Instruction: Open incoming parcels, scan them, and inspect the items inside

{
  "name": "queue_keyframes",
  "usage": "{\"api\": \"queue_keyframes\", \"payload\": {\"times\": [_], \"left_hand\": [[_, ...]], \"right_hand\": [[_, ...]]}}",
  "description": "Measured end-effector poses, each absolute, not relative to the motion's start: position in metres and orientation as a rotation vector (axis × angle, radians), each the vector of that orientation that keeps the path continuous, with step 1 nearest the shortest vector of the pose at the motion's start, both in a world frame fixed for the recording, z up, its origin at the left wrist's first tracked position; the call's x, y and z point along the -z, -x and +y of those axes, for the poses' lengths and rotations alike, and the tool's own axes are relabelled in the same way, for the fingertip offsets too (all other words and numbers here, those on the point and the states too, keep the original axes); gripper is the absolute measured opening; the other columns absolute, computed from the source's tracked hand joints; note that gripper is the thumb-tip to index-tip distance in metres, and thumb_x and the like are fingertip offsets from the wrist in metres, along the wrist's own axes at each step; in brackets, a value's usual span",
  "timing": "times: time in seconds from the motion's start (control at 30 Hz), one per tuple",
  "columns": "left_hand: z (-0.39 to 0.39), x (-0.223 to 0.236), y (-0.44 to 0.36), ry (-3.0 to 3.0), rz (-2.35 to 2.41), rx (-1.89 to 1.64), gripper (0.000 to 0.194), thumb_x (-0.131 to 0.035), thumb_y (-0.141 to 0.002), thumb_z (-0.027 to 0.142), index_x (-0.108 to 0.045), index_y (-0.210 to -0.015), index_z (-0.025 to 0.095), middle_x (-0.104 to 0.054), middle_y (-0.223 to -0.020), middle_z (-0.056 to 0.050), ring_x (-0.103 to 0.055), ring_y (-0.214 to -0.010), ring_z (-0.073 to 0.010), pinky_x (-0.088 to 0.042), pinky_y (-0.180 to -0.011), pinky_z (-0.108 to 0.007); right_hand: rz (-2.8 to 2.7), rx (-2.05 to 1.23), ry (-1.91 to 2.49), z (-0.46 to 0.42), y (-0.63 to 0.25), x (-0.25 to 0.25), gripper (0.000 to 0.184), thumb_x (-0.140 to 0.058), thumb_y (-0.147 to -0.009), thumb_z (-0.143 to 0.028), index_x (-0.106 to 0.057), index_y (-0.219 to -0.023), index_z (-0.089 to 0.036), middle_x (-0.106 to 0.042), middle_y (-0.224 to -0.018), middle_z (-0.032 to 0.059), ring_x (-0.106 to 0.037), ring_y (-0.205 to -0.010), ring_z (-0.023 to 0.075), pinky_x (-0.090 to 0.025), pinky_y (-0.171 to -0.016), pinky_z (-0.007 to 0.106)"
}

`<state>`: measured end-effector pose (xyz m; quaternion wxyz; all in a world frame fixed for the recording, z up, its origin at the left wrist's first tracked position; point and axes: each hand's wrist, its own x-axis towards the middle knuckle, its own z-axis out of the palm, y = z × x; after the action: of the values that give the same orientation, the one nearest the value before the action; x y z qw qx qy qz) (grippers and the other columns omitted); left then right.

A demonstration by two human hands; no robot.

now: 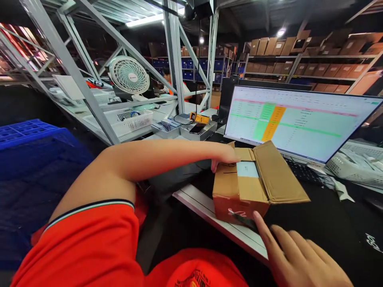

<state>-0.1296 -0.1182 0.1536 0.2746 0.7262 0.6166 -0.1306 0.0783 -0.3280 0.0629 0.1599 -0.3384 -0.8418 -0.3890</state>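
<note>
A brown cardboard box (226, 186) sits at the edge of the black-topped desk, one large flap (279, 175) folded out to the right. Between its top flaps shows a white, label-like surface (247, 169). My left hand (224, 154) reaches across and grips the box at its far left corner; some of its fingers are hidden behind the cardboard. In front of the box's near side is my right hand (296, 251), index finger stretched forward, closed around a dark knife (244, 220). The knife's blade points left along the box's near face, and its handle is mostly hidden.
Behind the box stand a monitor (299, 119) and a keyboard (305, 172). Grey trays (197, 133) with a phone lie farther back. A white basket (359, 163) is at right, a blue crate (36, 135) at left. A metal frame (176, 59) rises behind.
</note>
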Motion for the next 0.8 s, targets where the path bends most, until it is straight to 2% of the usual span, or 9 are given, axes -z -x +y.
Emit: {"api": "queue_keyframes", "payload": {"times": [0.13, 0.27, 0.4, 0.43, 0.5, 0.57, 0.67, 0.73, 0.8], "left_hand": [[-0.116, -0.146, 0.126, -1.933, 1.598, 0.184, 0.068, -0.051, -0.090, 0.054, -0.057, -0.135, 0.004, -0.076, -0.092, -0.023, -0.074, -0.065, -0.0352, -0.060, -0.063, -0.042], [-0.112, -0.144, 0.130, -1.834, 1.509, -0.019, 0.063, -0.057, -0.085, 0.049, -0.062, -0.125, 0.001, -0.075, -0.083, -0.024, -0.073, -0.068, -0.0394, -0.060, -0.065, -0.047], [-0.109, -0.142, 0.156, -1.762, 1.305, -0.183, 0.052, -0.035, -0.092, 0.040, -0.064, -0.119, 0.006, -0.076, -0.089, -0.019, -0.075, -0.078, -0.0319, -0.061, -0.069, -0.041], [-0.110, -0.137, 0.167, -1.711, 1.233, -0.263, 0.048, -0.034, -0.092, 0.037, -0.065, -0.117, 0.009, -0.076, -0.092, -0.017, -0.075, -0.081, -0.0292, -0.062, -0.071, -0.039], [-0.114, -0.117, 0.190, -1.530, 1.067, -0.482, 0.041, -0.044, -0.087, 0.033, -0.064, -0.117, 0.014, -0.077, -0.100, -0.013, -0.074, -0.091, -0.0268, -0.062, -0.077, -0.039], [-0.120, -0.083, 0.209, -1.407, 0.948, -0.663, 0.048, -0.052, -0.085, 0.034, -0.057, -0.130, 0.019, -0.073, -0.119, -0.011, -0.070, -0.108, -0.0256, -0.059, -0.091, -0.039], [-0.123, -0.026, 0.225, -1.501, 1.067, -0.879, 0.071, -0.044, -0.093, 0.052, -0.027, -0.154, 0.019, -0.057, -0.143, -0.018, -0.061, -0.126, -0.0302, -0.053, -0.102, -0.049], [-0.120, -0.002, 0.228, -1.555, 1.155, -0.914, 0.095, -0.056, -0.089, 0.053, -0.006, -0.159, 0.013, -0.038, -0.156, -0.026, -0.044, -0.141, -0.0373, -0.038, -0.113, -0.059], [-0.115, 0.001, 0.230, -1.792, 1.210, -0.939, 0.098, -0.065, -0.086, 0.047, -0.009, -0.160, 0.015, -0.017, -0.164, -0.026, -0.020, -0.152, -0.0401, -0.021, -0.121, -0.062]], "right_hand": [[-2.375, 1.274, 1.042, -0.321, -0.048, -0.076, 0.054, -0.044, -0.085, 0.003, -0.052, -0.139, -0.003, -0.053, -0.071, 0.0038, -0.043, -0.059, 0.0187, -0.032, -0.054, 0.036], [-2.373, 1.374, 1.166, -0.323, -0.061, -0.077, 0.057, -0.043, -0.084, 0.005, -0.050, -0.140, -0.003, -0.048, -0.068, 0.0031, -0.042, -0.060, 0.0207, -0.031, -0.054, 0.036], [-2.290, 1.425, 1.546, -0.329, -0.099, -0.071, 0.051, -0.042, -0.089, -0.002, -0.053, -0.138, -0.006, -0.051, -0.067, 0.0047, -0.047, -0.059, 0.0215, -0.032, -0.054, 0.036], [-2.262, 1.367, 1.609, -0.330, -0.113, -0.067, 0.048, -0.042, -0.092, -0.006, -0.053, -0.139, -0.009, -0.054, -0.069, 0.0050, -0.049, -0.059, 0.0214, -0.032, -0.054, 0.036], [-2.155, 1.154, 1.719, -0.333, -0.145, -0.053, 0.046, -0.040, -0.100, -0.020, -0.048, -0.145, -0.018, -0.064, -0.080, 0.0058, -0.058, -0.063, 0.0215, -0.034, -0.052, 0.035], [-1.928, 0.884, 1.908, -0.331, -0.183, -0.031, 0.049, -0.036, -0.104, -0.038, -0.042, -0.151, -0.026, -0.071, -0.099, 0.0065, -0.065, -0.070, 0.0231, -0.040, -0.052, 0.034], [-1.676, 0.506, 2.210, -0.307, -0.239, 0.013, 0.055, -0.028, -0.102, -0.054, -0.054, -0.141, -0.026, -0.072, -0.108, 0.0089, -0.068, -0.071, 0.0279, -0.051, -0.055, 0.038], [-1.638, 0.371, 2.352, -0.280, -0.269, 0.042, 0.061, -0.021, -0.101, -0.051, -0.061, -0.134, -0.018, -0.072, -0.104, 0.0138, -0.069, -0.075, 0.0318, -0.054, -0.060, 0.043], [-1.733, 0.345, 2.340, -0.250, -0.287, 0.067, 0.062, -0.017, -0.099, -0.039, -0.062, -0.130, -0.009, -0.069, -0.109, 0.0193, -0.069, -0.086, 0.0340, -0.056, -0.070, 0.046]]}}
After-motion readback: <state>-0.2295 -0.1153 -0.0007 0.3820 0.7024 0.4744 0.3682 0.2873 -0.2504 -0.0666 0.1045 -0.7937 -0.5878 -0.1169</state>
